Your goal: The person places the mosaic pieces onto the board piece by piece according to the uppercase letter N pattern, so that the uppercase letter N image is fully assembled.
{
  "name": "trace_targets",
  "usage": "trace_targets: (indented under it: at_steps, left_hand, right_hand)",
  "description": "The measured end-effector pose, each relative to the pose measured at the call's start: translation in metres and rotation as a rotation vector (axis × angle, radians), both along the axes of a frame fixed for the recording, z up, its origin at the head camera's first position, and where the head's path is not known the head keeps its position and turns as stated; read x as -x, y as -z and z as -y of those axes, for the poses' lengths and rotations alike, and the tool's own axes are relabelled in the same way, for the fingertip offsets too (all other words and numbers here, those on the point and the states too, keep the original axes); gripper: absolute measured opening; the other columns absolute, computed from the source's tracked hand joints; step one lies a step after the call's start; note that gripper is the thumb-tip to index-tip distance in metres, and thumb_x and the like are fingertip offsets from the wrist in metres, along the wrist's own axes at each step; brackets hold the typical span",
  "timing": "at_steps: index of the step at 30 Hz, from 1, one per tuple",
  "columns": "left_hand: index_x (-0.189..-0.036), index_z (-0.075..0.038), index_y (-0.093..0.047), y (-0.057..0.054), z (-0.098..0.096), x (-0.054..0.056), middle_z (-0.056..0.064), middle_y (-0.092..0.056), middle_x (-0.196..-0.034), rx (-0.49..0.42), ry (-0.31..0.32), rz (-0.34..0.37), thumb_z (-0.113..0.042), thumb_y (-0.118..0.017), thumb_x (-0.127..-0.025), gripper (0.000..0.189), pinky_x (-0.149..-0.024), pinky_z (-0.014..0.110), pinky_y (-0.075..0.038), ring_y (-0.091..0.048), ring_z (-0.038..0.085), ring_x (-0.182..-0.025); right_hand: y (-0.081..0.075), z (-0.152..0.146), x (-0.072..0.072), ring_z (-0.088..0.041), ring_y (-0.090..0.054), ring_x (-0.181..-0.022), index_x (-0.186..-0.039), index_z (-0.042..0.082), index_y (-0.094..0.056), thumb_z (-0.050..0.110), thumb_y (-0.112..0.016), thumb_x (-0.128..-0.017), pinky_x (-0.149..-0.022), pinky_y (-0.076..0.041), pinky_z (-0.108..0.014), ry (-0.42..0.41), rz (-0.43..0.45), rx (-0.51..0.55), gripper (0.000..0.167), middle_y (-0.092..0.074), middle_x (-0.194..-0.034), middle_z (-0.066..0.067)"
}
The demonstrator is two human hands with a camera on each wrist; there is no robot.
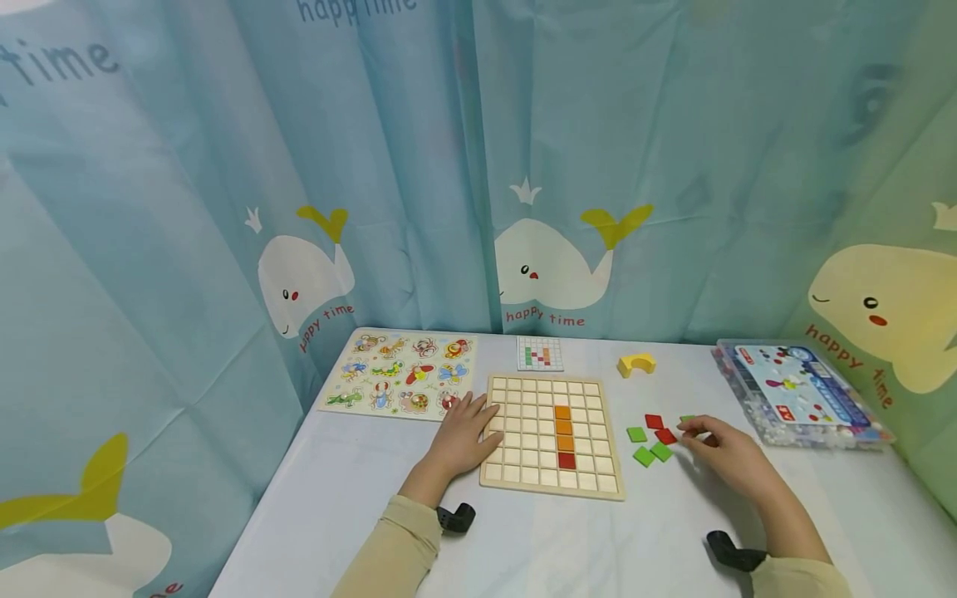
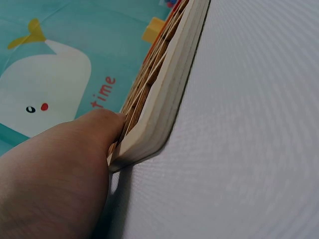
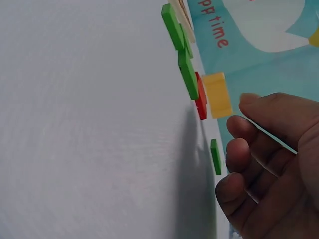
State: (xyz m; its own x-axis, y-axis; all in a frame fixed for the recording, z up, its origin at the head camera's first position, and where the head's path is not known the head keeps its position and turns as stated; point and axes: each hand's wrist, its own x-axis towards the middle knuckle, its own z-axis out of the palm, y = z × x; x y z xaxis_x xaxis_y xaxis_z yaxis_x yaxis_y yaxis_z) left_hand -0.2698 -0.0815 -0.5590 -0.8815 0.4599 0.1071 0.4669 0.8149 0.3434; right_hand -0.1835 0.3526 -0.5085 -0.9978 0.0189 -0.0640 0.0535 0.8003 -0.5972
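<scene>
A wooden grid board (image 1: 523,477) lies flat on the table, with orange tiles (image 1: 563,428) and one red tile (image 1: 566,461) stacked in a single column of its squares. My left hand (image 1: 461,436) rests on the board's left edge, fingers extended; in the left wrist view its thumb (image 2: 102,127) touches the rim. My right hand (image 1: 721,453) hovers beside loose green tiles (image 1: 645,456) and red tiles (image 1: 654,421), right of the board. In the right wrist view its fingers (image 3: 238,154) are loosely bent, and no tile shows between thumb and index finger.
Behind the board lies a small pattern card (image 1: 540,354) with coloured squares. A yellow arch block (image 1: 636,364) stands to its right. An insect picture puzzle (image 1: 404,370) is at the back left, a clear plastic box (image 1: 803,394) at the right. A whale-print curtain (image 1: 419,166) hangs behind.
</scene>
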Motion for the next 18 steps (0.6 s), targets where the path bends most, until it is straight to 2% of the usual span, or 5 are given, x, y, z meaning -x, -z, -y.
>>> trace_targets:
  at_steps: [6, 11, 18]
  left_hand:
    - [-0.149, -0.021, -0.046, 0.000, -0.001, -0.001, 0.005, -0.035, -0.160, -0.008, 0.002, 0.012, -0.050, -0.049, -0.099, 0.058, -0.126, 0.050, -0.016, -0.020, 0.033, -0.152]
    - [-0.149, -0.022, -0.046, -0.002, -0.001, -0.002, 0.004, -0.034, -0.161, -0.013, 0.000, 0.023, -0.050, -0.048, -0.099, 0.058, -0.126, 0.050, -0.015, -0.019, 0.032, -0.153]
    - [-0.149, -0.021, -0.046, -0.002, 0.000, -0.001, 0.005, -0.035, -0.160, -0.008, 0.000, 0.012, -0.050, -0.049, -0.099, 0.058, -0.126, 0.051, -0.016, -0.020, 0.032, -0.153]
  right_hand:
    - [0.009, -0.002, 0.007, -0.017, -0.056, -0.084, -0.128, 0.007, -0.059, 0.031, -0.061, -0.098, -0.063, -0.046, -0.027, -0.005, 0.021, -0.006, 0.039, -0.065, -0.113, -0.012]
    - [0.013, -0.005, 0.011, -0.022, -0.055, -0.088, -0.129, 0.005, -0.058, 0.026, -0.065, -0.096, -0.067, -0.046, -0.029, -0.010, 0.047, -0.001, 0.040, -0.063, -0.109, -0.011]
    - [0.016, -0.002, 0.014, -0.022, -0.051, -0.088, -0.128, 0.006, -0.061, 0.022, -0.067, -0.093, -0.070, -0.044, -0.031, -0.052, 0.026, -0.055, 0.039, -0.058, -0.100, -0.007]
